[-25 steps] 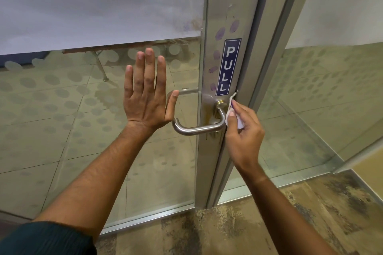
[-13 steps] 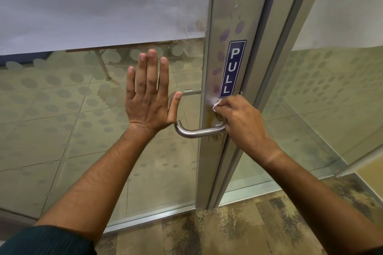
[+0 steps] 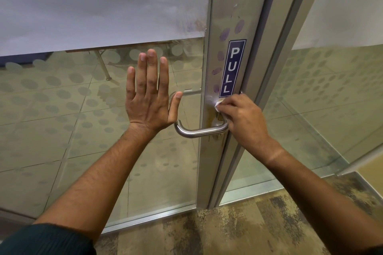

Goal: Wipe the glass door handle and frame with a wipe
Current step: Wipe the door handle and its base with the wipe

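Since a second ago the right hand point(image 3: 244, 118) has swung from the frame's edge at 3 o'clock of the lever onto the frame face, and since half a second ago it has barely shifted, rubbing the same patch. Largest in view, the glass door point(image 3: 83, 109) with its frosted dots fills the left half, closed or nearly so against the neighbouring panel. Its brushed metal frame point(image 3: 228, 6) runs top to bottom just right of centre, carrying the blue PULL sticker point(image 3: 233, 68), with purple smudges point(image 3: 224, 34) at 9 to 12 o'clock of the sticker. The left hand point(image 3: 150, 97) lies flat on the glass, its fingers point(image 3: 152, 68) spread open and gripping nothing, at 9 o'clock of the lever handle point(image 3: 199, 131). The right hand's fingers are curled shut on the white wipe point(image 3: 219, 104), only a corner of which peeks out at 6 o'clock of the sticker, pressed to the frame just above the handle's base. Brownish staining point(image 3: 210, 119) shows around that base. By my reading the job is at an early-to-middle stage: the patch near the lever's root is being worked, while the smudges above look untouched, and the lever's bar and the rest of the frame seem yet to be wiped.
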Available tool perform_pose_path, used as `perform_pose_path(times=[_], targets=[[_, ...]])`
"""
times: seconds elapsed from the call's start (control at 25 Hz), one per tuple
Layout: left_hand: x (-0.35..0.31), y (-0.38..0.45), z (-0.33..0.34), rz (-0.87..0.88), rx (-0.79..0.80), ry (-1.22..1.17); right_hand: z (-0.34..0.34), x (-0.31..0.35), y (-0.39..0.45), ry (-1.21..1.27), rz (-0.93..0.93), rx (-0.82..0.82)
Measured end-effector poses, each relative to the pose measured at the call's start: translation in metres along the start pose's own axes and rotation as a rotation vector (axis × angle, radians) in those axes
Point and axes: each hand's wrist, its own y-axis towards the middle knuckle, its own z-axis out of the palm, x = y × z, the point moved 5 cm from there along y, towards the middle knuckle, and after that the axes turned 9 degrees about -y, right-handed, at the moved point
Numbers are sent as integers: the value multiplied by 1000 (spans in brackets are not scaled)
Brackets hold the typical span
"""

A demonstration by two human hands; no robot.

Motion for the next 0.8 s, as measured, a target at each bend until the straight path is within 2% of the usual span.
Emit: perform_pose_path(times=[0.12,0.2,0.44,0.56,0.68,0.8], targets=[[1,1,0,0,-11,3,7,5,6,-162,-169,174],[2,0,0,-4,-17,-3,7,4,6,-170,-157,170],[1,0,1,7,-10,-19,0,-8,-9,136,195,-114],[0,0,1,6,1,-4,6,-19,-16,256,364,-128],[1,-1,1,-6,6,12,21,-30,-35,503,635,-61],[2,1,-1,-20,1,-23,26,-33,-49,609,796,-127]])
